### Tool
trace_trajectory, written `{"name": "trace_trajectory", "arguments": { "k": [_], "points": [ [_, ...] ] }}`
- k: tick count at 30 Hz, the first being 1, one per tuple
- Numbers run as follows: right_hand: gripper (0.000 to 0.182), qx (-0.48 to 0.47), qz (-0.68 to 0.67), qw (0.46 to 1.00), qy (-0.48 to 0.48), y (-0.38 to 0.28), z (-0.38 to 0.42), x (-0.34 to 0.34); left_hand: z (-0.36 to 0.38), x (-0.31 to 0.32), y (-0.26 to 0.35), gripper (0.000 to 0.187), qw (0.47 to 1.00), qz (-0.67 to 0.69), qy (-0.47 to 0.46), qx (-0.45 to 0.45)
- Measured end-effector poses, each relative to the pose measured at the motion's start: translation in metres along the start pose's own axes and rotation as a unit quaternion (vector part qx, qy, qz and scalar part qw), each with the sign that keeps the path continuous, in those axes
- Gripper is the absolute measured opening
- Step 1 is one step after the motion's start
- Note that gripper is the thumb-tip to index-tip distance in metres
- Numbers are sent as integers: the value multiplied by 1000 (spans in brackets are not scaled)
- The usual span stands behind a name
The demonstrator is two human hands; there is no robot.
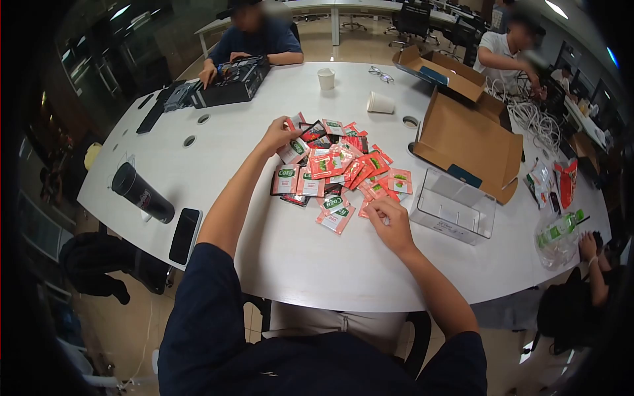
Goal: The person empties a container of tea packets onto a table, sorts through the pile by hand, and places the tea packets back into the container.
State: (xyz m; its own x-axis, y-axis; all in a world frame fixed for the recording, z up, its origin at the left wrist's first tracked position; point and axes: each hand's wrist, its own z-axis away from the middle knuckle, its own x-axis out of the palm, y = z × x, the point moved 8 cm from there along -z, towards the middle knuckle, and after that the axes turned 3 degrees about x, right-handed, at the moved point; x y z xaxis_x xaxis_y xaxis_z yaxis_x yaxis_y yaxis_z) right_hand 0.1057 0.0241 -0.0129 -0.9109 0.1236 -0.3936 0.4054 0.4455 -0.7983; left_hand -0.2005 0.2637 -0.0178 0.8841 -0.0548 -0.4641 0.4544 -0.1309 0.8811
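Note:
A loose pile of Cozy tea sachets (327,168), pink, red and black, lies on the white table in front of me. My left hand (278,136) reaches to the pile's upper left corner, its fingers closed on the edge of a pink tea sachet (296,122). At the lower right of the pile is my right hand (389,219), fingers curled together at a pinkish-red sachet (364,209); its fingertips are partly hidden. Just right of that hand stands a clear plastic box (454,206) with an open top.
Open cardboard boxes (465,142) lie at the right, near tangled white cables (531,119). Two paper cups (326,79) and glasses (381,74) sit farther back. A dark tumbler (142,191) and phone (185,236) are at left. Across the table, a person handles a black computer case (231,86).

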Motion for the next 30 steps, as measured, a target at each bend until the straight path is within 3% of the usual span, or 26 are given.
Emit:
{"name": "trace_trajectory", "arguments": {
  "k": [2, 3, 6, 7, 9, 11, 15, 17, 19, 21, 23, 27, 28, 29, 30],
  "points": [
    [7, -11, 0, 1000, 1, -1, 0, 1, 3, -6, 22, 28, 991, -32, 70, 107],
    [7, -21, 11, 1000, -5, -2, 0, 2, 9, -3, 34, 28, 992, -37, 64, 106],
    [7, -29, 20, 999, -13, -5, 0, 3, 51, 4, 112, 27, 948, -216, 113, 206],
    [7, -31, 20, 999, -19, -6, 1, 4, 59, 23, 114, 26, 946, -191, 73, 253],
    [8, -28, 14, 999, -17, -7, 2, 5, 97, 71, 137, 40, 919, -282, -61, 268],
    [8, -27, 11, 1000, -12, -7, 1, 3, 118, 99, 137, 47, 869, -349, -103, 335],
    [10, -12, 7, 1000, -22, -4, 3, 4, 115, 100, 143, 50, 895, -279, -113, 330],
    [11, -9, 6, 1000, -25, -3, 4, 5, 90, 75, 132, 51, 906, -280, 11, 317],
    [12, -19, -15, 1000, -16, -5, 3, 4, 65, 68, 98, 56, 903, -305, 13, 302],
    [11, -21, -14, 1000, -8, -2, 3, 4, 40, 69, 47, 67, 952, -260, -63, 150],
    [10, -18, -7, 1000, 9, 5, 3, 5, 44, 75, 44, 68, 944, -275, -97, 157],
    [7, -100, 7, 995, 28, 8, 4, 12, 46, 84, 39, 68, 922, -311, -152, 176],
    [8, -55, -21, 998, 17, 8, 3, 12, 48, 86, 46, 65, 916, -306, -141, 217],
    [11, -10, -53, 999, 5, 10, 3, 14, 55, 90, 59, 61, 926, -303, -153, 167],
    [15, -24, -42, 998, 30, 11, 4, 14, 61, 91, 66, 57, 933, -302, -164, 112]
  ]
}}
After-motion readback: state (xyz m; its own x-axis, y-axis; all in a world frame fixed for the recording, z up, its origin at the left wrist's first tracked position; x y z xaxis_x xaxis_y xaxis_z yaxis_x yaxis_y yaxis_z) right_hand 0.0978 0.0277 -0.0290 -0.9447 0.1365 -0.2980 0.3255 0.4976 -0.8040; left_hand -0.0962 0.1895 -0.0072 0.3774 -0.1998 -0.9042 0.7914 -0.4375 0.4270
